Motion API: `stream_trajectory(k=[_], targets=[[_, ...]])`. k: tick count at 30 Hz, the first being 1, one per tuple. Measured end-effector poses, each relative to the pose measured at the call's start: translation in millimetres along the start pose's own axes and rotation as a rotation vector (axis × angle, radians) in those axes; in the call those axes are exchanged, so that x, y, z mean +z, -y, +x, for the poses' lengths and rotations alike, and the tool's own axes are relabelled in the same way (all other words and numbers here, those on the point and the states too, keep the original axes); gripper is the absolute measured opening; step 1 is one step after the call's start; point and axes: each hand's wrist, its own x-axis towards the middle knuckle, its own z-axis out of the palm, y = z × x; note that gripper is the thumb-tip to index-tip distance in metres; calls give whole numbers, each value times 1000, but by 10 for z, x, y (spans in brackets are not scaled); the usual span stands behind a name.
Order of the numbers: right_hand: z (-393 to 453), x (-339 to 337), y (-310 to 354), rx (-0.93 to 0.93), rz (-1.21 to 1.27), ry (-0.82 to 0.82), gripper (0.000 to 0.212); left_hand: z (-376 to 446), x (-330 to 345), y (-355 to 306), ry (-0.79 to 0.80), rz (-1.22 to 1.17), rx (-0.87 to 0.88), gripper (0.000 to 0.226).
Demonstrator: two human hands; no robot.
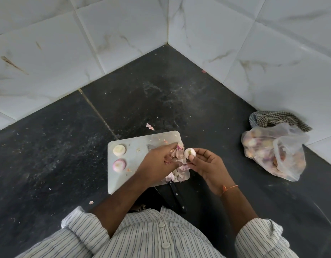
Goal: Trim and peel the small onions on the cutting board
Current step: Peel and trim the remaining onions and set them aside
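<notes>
On the dark stone counter, in the corner of two tiled walls:
Cutting board [131,175]: pale, rounded corners, lying near the counter's front edge.
Peeled onions: two by the board's left edge, a whitish onion [119,150] farther back and a pink-tinged onion [119,165] nearer the person, a little apart.
Right hand [207,165]: just off the board's right edge, fingertips pinched round a peeled small onion [189,153].
Left hand [159,162]: over the board's right half, fingers loosely curled and reaching into the pile of skins [176,165]; whether it grips any, I cannot tell.
Knife [176,195]: black handle sticking out past the board's front edge, blade mostly hidden under the left hand and the skins.
Plastic bag [274,155]: clear, holding unpeeled onions, by the right wall, well apart from the board.
Checked cloth [276,118]: behind the bag, against the wall.
</notes>
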Motion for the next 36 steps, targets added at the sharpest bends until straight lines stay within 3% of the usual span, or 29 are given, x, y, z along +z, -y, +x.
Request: stream_trajectory(k=[2, 6, 13, 16, 18, 20, 22, 24, 28, 32, 34, 36], targets=[[-35, 39, -17, 39, 108, 47, 39, -46, -31, -23, -7, -81, 31, 71], [-65, 154, -89, 95, 184, 129, 38, -114, -62, -24, -30, -190, 115, 55], [-113, 497, -231, 145, 92, 211, 35, -316, -249, 101, -97, -206, 144, 44], [-138, 591, -252, 148, -255, 199, 28, -356, -326, 276, -109, -184, 88, 42], [-179, 583, -266, 51, -792, 136, 16, -373, -422, 454, -137, -147, -26, 44], [-244, 515, -344, -48, -1350, 97, 25, -382, -503, 637, -148, -41, -86, 44], [-315, 474, -456, -42, -1588, 54, 34, -400, -544, 772, -142, 74, -100, 46], [-364, 467, -567, -15, -1670, 38, 39, -427, -559, 838, -144, 151, -122, 49], [-347, 476, -721, 21, -1680, -16, 42, -495, -541, 890, -176, 235, -159, 50], [-343, 456, -778, 14, -1594, -28, 29, -549, -556, 896, -200, 265, -184, 50], [-340, 431, -815, 67, -1431, -35, 28, -579, -563, 895, -207, 248, -180, 49], [-345, 446, -803, 171, -1109, -68, 24, -604, -574, 906, -228, 202, -185, 49]])
